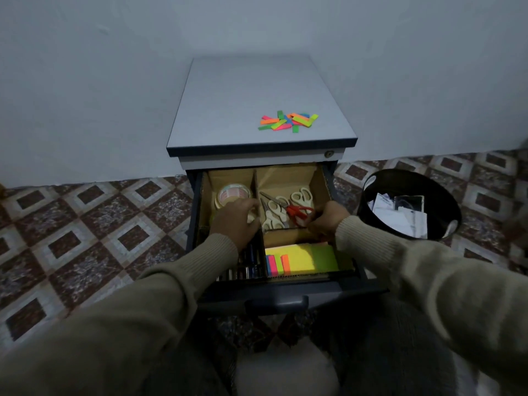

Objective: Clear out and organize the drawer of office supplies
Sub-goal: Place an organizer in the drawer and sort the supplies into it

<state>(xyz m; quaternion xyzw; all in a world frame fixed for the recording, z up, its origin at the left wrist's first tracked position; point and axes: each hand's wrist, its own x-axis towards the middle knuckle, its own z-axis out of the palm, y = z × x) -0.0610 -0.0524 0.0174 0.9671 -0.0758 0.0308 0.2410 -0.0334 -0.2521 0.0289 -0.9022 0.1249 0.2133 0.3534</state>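
Note:
The open drawer [285,292] of a grey cabinet is split by cardboard dividers [255,178]. Tape rolls [233,192] lie in the back left compartment. There my left hand [235,222] curls its fingers round a small pale tape roll [252,218]. The back right compartment holds several white-handled scissors [275,211] and red-handled scissors [298,214]. My right hand [327,221] pinches the red handles at that compartment's front edge. Yellow and green sticky notes [308,257] with coloured flags fill the front right compartment. Dark pens [248,267] lie front left, partly under my left sleeve.
A loose heap of coloured sticky flags [287,121] lies on the cabinet top [243,110]. To the right, a black waste bin [445,201] with crumpled paper in it stands on the patterned tile floor. A plain wall is behind the cabinet.

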